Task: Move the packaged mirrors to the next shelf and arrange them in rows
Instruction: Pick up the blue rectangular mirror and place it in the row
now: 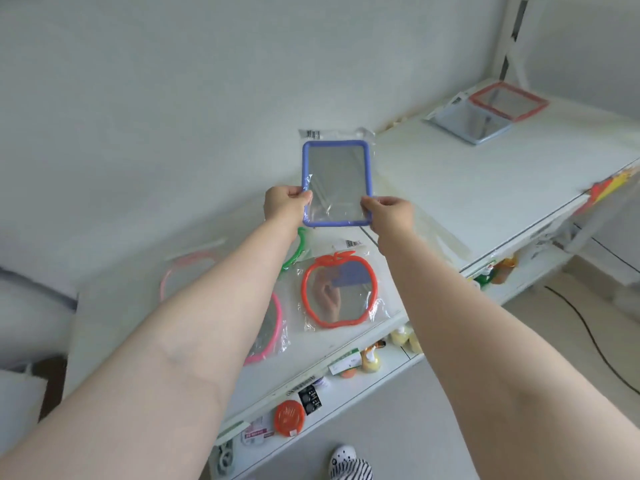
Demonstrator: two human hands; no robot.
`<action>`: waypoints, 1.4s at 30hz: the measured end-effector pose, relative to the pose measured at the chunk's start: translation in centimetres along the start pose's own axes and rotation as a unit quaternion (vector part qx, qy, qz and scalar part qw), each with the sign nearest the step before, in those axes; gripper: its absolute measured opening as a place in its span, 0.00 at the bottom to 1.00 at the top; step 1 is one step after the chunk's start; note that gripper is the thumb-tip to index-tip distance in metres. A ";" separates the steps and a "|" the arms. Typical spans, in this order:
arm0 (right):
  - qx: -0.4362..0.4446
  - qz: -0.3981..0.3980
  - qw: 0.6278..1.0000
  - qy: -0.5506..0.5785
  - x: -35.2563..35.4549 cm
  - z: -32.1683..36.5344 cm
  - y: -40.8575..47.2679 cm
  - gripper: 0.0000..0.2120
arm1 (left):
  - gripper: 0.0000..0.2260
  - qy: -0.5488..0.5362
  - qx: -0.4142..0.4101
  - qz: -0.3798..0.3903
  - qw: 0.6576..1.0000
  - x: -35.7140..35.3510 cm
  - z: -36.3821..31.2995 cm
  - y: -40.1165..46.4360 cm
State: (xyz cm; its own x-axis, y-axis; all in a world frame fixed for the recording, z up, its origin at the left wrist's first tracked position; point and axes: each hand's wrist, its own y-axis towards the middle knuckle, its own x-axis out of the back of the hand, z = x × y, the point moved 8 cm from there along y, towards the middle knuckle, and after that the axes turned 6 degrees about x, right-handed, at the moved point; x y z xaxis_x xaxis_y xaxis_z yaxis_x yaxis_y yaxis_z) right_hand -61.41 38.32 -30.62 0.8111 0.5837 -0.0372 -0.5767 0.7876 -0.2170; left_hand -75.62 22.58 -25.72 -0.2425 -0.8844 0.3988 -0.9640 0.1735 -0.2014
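Before a plain white wall we see two white shelves [467, 188] side by side. Our left hand [284, 204] and right hand [391, 213] each pinch a lower edge of a rounded blue mirror [336, 183] in crinkly clear plastic, held in the air above the shelves' seam. An orange apple-shaped mirror [339, 292] lies on the shelf below it, and red [509, 100] and pale-blue [471, 123] square ones on the far shelf.

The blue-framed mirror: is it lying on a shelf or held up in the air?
Held up. The left hand and right hand pinch the blue-framed mirror at its lower sides, above the shelf.
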 end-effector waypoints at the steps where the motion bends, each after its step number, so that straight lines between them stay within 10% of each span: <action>1: -0.017 0.000 1.000 -0.001 0.8 -0.3 -1.0 0.04 | 0.07 -0.009 0.011 0.001 1.000 0.1 0.4 -1.1; 19: -0.095 -0.033 0.995 -0.029 10.4 -2.3 -15.6 0.10 | 0.17 -0.138 0.147 0.254 0.946 0.9 8.0 -16.2; 42: -0.106 -0.054 0.990 -0.077 37.0 -1.8 -7.4 0.17 | 0.18 -0.146 0.143 0.257 0.944 -24.3 3.1 -27.3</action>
State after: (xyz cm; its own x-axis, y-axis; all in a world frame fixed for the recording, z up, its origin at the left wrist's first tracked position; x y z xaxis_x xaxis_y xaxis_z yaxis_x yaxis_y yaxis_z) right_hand -26.97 53.73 -32.10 0.8330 0.5343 0.1436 -0.4408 0.7978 -0.4113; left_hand -43.12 37.95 -32.68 -0.5902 -0.8039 -0.0735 -0.6475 0.5258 -0.5517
